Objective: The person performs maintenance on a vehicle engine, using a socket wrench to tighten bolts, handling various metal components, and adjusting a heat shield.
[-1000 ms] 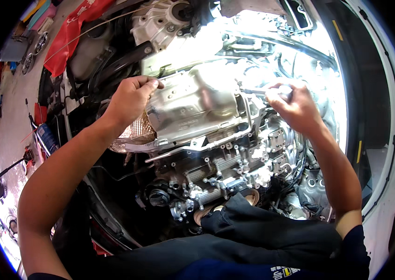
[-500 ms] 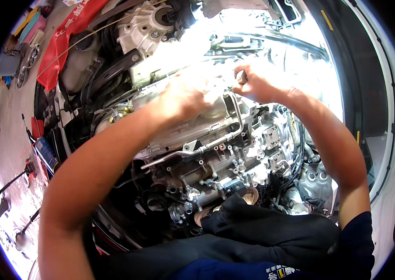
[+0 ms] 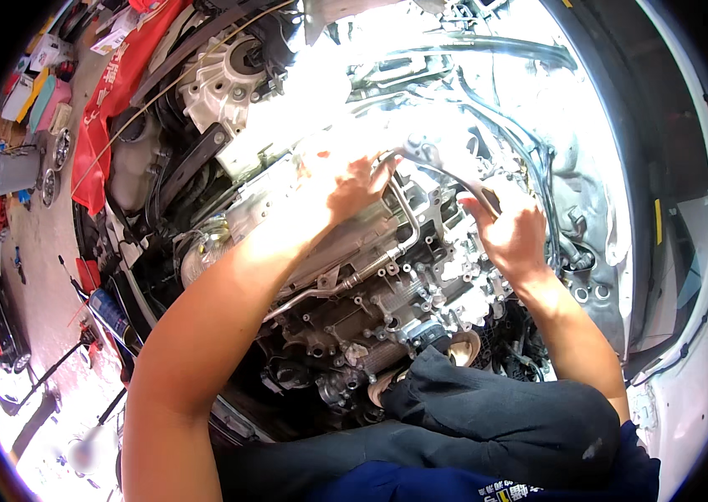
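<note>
My right hand is closed around one end of a long, slightly bent metal wrench, its thumb along the bar. The wrench slants up and left across the engine. At its far end my left hand has its fingers bent in against the wrench head. Strong glare washes out those fingertips and whatever the head sits on. Below the hands, a bent silver pipe runs along a broad metal cover.
Cables and hoses run down the right of the engine bay. A pale ribbed housing and a red cloth are at upper left. A blue can stands left of my arm. My dark-trousered knee rests near the engine's front.
My right hand has swung down and toward me with the wrench, now showing more of its bar. My left hand stays near the wrench head. The whole view has shifted slightly.
</note>
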A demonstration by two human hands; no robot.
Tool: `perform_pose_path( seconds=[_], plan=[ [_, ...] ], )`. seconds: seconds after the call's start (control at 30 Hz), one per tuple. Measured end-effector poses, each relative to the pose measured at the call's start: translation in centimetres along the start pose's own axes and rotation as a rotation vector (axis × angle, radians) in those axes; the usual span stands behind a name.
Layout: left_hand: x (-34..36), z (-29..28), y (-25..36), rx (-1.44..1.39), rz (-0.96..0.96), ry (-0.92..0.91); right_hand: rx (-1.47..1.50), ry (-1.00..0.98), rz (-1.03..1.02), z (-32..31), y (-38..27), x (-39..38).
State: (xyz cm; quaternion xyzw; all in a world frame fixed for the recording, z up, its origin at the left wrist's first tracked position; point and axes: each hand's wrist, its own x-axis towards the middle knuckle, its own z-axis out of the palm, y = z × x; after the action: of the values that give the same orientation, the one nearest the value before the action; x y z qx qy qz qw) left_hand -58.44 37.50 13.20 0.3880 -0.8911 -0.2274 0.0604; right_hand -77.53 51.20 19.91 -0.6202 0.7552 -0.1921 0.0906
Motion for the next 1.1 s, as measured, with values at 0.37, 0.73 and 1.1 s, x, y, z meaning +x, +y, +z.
perform_pose_path(
  seconds=[0.37,0.73,1.1],
  plan=[
    [0.0,-0.1,1.0,0.147,-0.024,0.083,-0.188,0.201,-0.766,1.0,7.4,9.3],
    [0.0,0.3,0.1,0.022,0.105,0.427,-0.125,-0.744,-0.505,-1.2,-1.0,11.7],
    [-0.1,-0.1,-1.3,0.129,0.175,-0.026,-0.586,-0.424,-0.863,0.8,-2.9,13.6]
  ],
)
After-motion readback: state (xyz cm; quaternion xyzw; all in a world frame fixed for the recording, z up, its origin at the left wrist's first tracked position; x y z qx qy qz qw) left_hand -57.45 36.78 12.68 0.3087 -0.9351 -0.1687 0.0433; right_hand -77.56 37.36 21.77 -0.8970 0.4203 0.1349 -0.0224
